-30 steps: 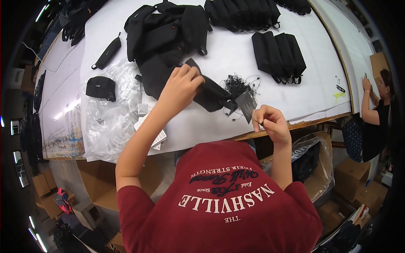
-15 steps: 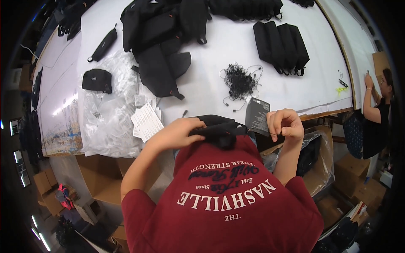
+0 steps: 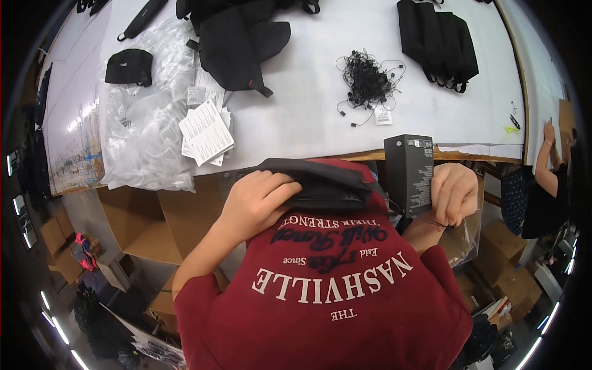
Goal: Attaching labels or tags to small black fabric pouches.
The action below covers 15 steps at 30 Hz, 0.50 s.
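Note:
In front of my chest, a black fabric pouch lies with its edge gripped by my left hand, fingers over the top. Beside its right end hangs a black card hang tag with pale print, broad side toward me. My right hand is just right of the tag, its fingertips pinched on a thin dark string. Where that string meets the pouch is hard to make out. On the table beyond sits a tangled heap of black tag strings, with a small white label at its near side.
White printed cards lie on clear plastic bags at the left, near a small black pouch. More black bags and a row of black pouches lie farther back. Open cardboard boxes stand below the table; another person is at right.
My right hand has moved right and slightly down, pulling the string. The hang tag has shifted right and turned more toward me. The pouch shows more of its side; the whole view has tilted down.

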Available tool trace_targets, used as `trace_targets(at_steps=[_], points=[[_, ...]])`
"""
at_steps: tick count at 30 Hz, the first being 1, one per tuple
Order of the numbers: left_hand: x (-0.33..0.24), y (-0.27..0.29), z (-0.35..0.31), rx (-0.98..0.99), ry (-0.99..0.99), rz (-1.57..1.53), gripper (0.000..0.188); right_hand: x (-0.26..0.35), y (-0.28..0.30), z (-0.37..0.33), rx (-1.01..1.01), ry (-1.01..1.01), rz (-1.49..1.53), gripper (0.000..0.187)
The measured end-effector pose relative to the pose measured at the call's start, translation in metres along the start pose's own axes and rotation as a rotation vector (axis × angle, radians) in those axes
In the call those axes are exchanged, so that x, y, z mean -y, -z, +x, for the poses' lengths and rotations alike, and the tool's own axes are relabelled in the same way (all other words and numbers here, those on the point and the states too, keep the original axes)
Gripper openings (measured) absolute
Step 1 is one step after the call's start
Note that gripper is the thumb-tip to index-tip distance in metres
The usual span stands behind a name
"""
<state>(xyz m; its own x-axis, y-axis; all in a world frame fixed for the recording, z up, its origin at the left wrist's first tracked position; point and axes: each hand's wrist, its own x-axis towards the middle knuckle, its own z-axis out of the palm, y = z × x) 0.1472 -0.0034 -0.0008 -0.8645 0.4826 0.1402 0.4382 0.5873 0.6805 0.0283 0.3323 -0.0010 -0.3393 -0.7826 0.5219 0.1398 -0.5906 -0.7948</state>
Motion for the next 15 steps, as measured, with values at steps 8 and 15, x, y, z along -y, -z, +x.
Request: trace_targets(at_steps=[8,15], points=[[-0.007,-0.021,-0.018,-0.373,-0.108,0.030,0.039,-0.002,0.001,0.005,0.147,0.098,0.040,0.007],[-0.009,-0.021,-0.015,-0.410,-0.102,0.026,0.037,0.004,0.004,-0.002,0.179,0.043,-0.042,0.009]])
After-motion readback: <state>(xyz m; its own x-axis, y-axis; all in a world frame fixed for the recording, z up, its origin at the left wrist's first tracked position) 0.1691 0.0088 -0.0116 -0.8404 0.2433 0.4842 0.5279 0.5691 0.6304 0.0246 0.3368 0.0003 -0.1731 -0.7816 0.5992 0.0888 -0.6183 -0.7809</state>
